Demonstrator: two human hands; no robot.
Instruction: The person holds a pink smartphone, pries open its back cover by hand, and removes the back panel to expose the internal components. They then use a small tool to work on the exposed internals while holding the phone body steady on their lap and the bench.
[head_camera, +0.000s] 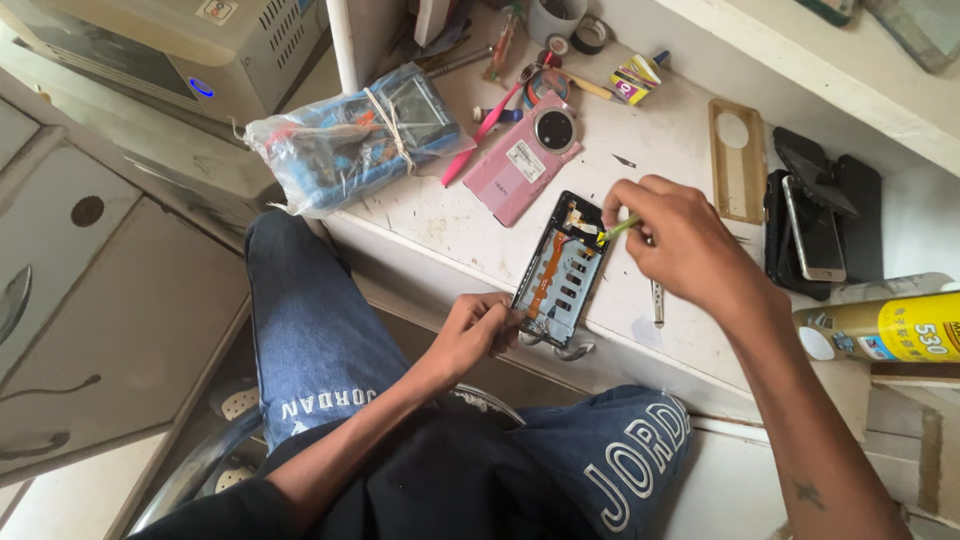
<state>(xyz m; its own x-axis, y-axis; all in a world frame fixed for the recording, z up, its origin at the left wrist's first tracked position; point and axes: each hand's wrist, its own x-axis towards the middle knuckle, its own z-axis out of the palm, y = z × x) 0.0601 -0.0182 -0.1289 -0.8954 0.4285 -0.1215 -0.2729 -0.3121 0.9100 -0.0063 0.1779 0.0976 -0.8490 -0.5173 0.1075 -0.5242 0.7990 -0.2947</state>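
Note:
An opened phone body (560, 275) with an orange ribbon cable and bare innards lies on the white workbench (450, 225), hanging slightly over its front edge. My left hand (475, 330) pinches the phone's near lower corner from below the bench edge. My right hand (670, 235) holds a thin yellow-green tool (617, 229), its tip touching the phone's upper right inner part. A pink phone back cover (525, 160) with a round camera ring lies just beyond the open phone.
A plastic bag of parts (350, 135) bound with a rubber band sits at the bench's left. A pink toothbrush (485, 125), tweezers (657, 300), a tan phone case (738, 160), stacked dark phones (820, 215) and a yellow spray can (885, 328) surround the work spot. Tape rolls stand at the back.

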